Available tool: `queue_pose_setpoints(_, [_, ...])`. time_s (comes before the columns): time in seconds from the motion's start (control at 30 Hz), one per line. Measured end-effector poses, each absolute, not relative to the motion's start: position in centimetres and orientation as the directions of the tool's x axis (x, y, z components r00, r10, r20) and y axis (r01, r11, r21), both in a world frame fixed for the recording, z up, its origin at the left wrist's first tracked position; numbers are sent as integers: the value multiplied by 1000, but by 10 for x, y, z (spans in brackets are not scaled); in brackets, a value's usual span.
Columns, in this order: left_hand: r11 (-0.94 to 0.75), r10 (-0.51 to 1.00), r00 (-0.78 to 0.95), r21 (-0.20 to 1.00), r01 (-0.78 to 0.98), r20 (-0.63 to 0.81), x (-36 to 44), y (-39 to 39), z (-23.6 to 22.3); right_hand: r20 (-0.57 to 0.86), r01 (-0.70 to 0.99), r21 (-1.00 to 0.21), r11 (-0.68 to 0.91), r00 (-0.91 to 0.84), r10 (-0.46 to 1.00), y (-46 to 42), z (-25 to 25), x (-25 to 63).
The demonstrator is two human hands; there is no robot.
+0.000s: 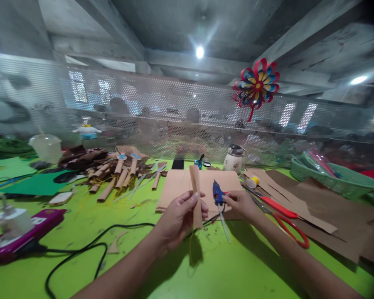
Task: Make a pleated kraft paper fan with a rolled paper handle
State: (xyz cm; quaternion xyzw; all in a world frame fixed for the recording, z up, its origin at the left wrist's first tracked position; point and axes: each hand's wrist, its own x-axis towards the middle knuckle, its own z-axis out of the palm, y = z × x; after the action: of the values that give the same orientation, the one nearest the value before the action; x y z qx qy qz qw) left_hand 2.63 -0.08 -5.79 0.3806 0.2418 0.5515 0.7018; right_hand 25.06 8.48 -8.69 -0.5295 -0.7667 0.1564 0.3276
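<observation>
We held the pleated paper (194, 179) upright in our left hand (182, 211), fingers closed around it, near the brown sheets (174, 189); our right hand (239, 202) pinched the blue glue gun (218, 194). A slip could have burned us; the black cord (134, 225) could have snagged.

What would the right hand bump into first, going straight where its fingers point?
The blue glue gun the right hand grips; beyond it, probably the pleated brown paper in the left hand, though depth is hard to judge.
</observation>
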Motion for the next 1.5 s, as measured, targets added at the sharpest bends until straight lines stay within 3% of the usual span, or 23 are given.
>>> queue_pose_setpoints(0.13, [107,973,229,829,-549,26,27,4,-63,413,825,-408,392,-216,885,93,-98,265])
queue_pose_setpoints(0.4, [176,976,201,861,-477,-88,27,9,-68,405,931,-173,323,-231,885,91,-101,272])
queue_pose_setpoints(0.6, [233,953,287,843,-485,-98,28,8,-73,320,930,-62,362,-325,890,103,-104,262])
queue_pose_setpoints(0.77, [241,938,337,853,-463,-82,29,4,-70,245,917,-54,396,-373,895,117,-106,255])
queue_pose_setpoints(0.93, [223,933,355,860,-459,-52,28,2,-69,283,902,-163,400,-346,894,115,-107,255])
queue_pose_setpoints(1.1, [239,939,335,857,-457,-83,29,3,-72,347,825,-401,397,-265,900,106,-78,271])
queue_pose_setpoints(1.27, [238,949,299,855,-461,-103,30,4,-73,310,642,-644,416,-279,909,70,-40,292])
queue_pose_setpoints(1.37, [243,953,276,865,-439,-128,32,4,-74,258,349,-848,399,-386,885,44,-40,298])
queue_pose_setpoints(1.43, [249,954,264,866,-433,-142,34,3,-75,243,249,-893,376,-435,867,31,-47,300])
queue_pose_setpoints(1.5, [270,952,255,862,-429,-171,36,2,-75,235,273,-881,387,-457,858,24,-52,302])
